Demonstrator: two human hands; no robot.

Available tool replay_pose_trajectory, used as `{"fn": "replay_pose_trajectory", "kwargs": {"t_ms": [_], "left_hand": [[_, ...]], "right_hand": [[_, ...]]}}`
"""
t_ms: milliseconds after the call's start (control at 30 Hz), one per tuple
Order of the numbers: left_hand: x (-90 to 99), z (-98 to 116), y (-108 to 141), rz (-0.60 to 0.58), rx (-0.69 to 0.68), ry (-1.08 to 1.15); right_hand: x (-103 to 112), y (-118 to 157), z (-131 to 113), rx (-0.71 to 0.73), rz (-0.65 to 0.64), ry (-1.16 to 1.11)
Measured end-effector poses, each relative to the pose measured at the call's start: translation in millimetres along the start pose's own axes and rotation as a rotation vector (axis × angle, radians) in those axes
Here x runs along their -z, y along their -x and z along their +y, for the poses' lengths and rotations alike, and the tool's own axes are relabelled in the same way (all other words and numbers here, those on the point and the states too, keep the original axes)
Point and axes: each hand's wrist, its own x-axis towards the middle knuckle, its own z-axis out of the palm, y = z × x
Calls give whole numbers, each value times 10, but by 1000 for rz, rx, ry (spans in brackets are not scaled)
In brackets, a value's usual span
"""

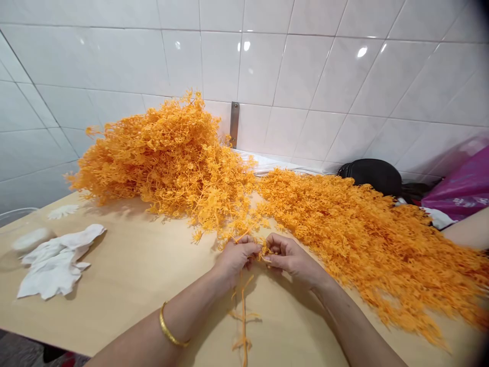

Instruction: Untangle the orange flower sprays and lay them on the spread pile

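Close together above the table, my two hands work on small orange plastic flower sprigs. My left hand (pixel 237 257), with a gold bangle on its wrist, pinches an orange sprig (pixel 264 250) between thumb and fingers. From the other side my right hand (pixel 292 259) has its fingers closed on the same sprig. Below the left hand an orange stem (pixel 243 318) with short side branches runs down toward me; whether that hand also holds it I cannot tell. Just beyond the hands rises a tall heap of orange sprigs (pixel 164 153).
A lower, wide pile of orange sprigs (pixel 344 224) spreads across the right side. White crumpled tissue (pixel 57 265) and a white oval object (pixel 33 239) lie at left. A black case (pixel 370 173) and a purple bag (pixel 462 178) stand at back right, near a tiled wall (pixel 267 61).
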Motion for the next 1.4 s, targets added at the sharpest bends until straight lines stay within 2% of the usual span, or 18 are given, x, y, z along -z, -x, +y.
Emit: {"fn": "replay_pose_trajectory", "kwargs": {"t_ms": [200, 333, 467, 567, 733, 867, 967, 1067, 1200, 1333, 1400], "left_hand": [[12, -13, -27, -32, 20, 133], [16, -6, -23, -42, 14, 188], [32, 13, -21, -16, 59, 255], [50, 16, -33, -75, 53, 317], [53, 7, -45, -67, 24, 282], [36, -16, -37, -58, -10, 237], [27, -38, -32, -68, -53, 180], [22, -42, -23, -91, -82, 111], [26, -41, 0, -122, -58, 63], [80, -52, 4, -125, -53, 70], [109, -53, -7, -118, -45, 125]], "right_hand": [[104, -42, 40, -30, 128, -314], [91, -65, 72, -27, 136, -370], [50, -65, 69, -10, 107, -255], [46, -51, 56, -5, 102, -188], [60, -22, 17, 5, 111, -94], [28, -28, -3, 114, 163, 5], [-50, -44, 4, 250, 202, 181], [-131, -59, 23, 324, 251, 303], [-92, -95, 59, 309, 390, 320], [183, -127, 74, 222, 759, -54], [305, -125, 63, 186, 841, -214]]}}
